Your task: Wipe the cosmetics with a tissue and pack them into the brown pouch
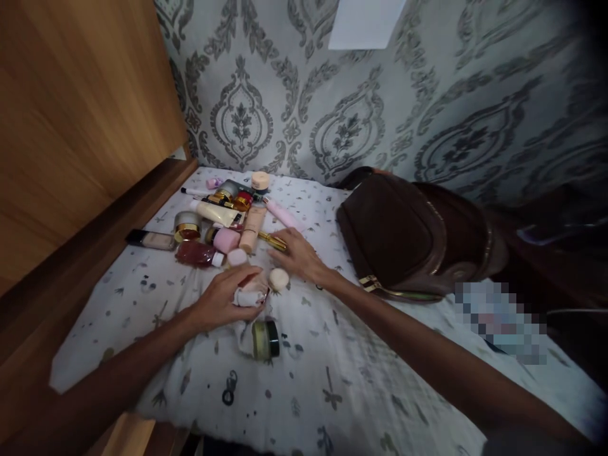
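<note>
My left hand (225, 297) is wrapped round a small pale container (251, 296), whose exact kind is hard to make out. My right hand (298, 254) has its fingers closed on a thin gold tube (272, 240) at the edge of a cluster of cosmetics. Between the hands lies a round cream-coloured lid (278, 278). Nearer to me, a green jar with a dark lid (266, 340) rests on its side. The cluster holds a pink jar (226, 240), a peach tube (253, 229), a cream tube (216, 213) and a red bottle (196, 253).
Patterned cloth (294, 392) covers the surface. A dark brown bag (394, 228) stands at the right, with a blurred-out item (503, 323) beside it. A wooden cabinet (85, 114) borders the left. A foundation bottle (154, 240) lies by the left edge, and patterned wall rises behind.
</note>
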A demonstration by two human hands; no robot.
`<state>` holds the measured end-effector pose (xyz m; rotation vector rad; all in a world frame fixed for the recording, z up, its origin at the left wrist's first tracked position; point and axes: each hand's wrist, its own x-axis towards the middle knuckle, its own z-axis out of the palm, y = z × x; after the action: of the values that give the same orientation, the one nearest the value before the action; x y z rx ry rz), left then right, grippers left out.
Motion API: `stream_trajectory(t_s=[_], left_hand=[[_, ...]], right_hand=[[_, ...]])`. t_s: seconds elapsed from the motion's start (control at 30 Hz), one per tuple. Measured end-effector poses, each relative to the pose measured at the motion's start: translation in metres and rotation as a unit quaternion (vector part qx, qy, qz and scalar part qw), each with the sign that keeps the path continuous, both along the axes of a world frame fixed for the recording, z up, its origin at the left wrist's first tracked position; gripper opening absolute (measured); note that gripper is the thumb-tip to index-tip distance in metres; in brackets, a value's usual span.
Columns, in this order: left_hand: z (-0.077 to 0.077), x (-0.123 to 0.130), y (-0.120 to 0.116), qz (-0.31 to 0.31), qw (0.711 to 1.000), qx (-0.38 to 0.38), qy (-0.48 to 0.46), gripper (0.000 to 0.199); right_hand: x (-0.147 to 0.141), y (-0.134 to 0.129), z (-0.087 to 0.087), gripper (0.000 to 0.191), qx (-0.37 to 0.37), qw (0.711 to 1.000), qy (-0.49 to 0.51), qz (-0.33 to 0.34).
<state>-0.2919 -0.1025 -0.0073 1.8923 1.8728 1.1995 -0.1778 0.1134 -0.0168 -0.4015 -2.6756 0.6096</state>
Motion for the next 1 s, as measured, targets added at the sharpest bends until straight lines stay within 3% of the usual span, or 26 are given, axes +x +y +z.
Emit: stream_trajectory(t_s=[0.13,0.3,0.4,0.53,0.63,0.73,0.83,0.93,1.0], left_hand=[[0.004,0.003,-0.002,0.047,0.999,0.002,-0.021,0.047],[0.006,0.001,-0.003,0.068,0.996,0.033,-0.039,0.048],[0.007,-0.001,-0.005,0.072,0.995,0.031,-0.054,0.049],[0.007,-0.001,-0.006,0.075,0.995,0.021,-0.069,0.048],[0.006,-0.002,-0.006,0.076,0.993,0.030,-0.085,0.049],[0.005,-0.001,-0.006,0.079,0.993,0.032,-0.086,0.048],[0.006,-0.001,-0.005,0.083,0.993,0.026,-0.084,0.046],[0.008,0.000,-0.005,0.083,0.992,0.028,-0.086,0.045],[0.009,0.000,-0.005,0.083,0.992,0.030,-0.089,0.046]], right_hand=[[0.001,0.004,-0.007,0.037,0.009,0.997,-0.042,-0.071],[-0.022,0.020,0.011,0.039,0.014,0.992,-0.005,-0.126],[0.001,-0.001,0.017,0.037,0.011,0.997,0.042,-0.058],[0.057,-0.053,0.012,0.052,-0.007,0.993,0.010,0.115],[0.080,-0.078,0.001,0.049,0.008,0.992,0.012,0.123],[0.070,-0.075,-0.010,0.034,0.023,0.995,0.005,0.102],[0.040,-0.051,-0.014,0.032,0.009,0.997,0.016,0.073],[0.017,-0.031,-0.005,0.033,-0.034,0.998,0.061,-0.001],[0.017,-0.031,0.007,0.034,-0.050,0.994,0.095,-0.030]])
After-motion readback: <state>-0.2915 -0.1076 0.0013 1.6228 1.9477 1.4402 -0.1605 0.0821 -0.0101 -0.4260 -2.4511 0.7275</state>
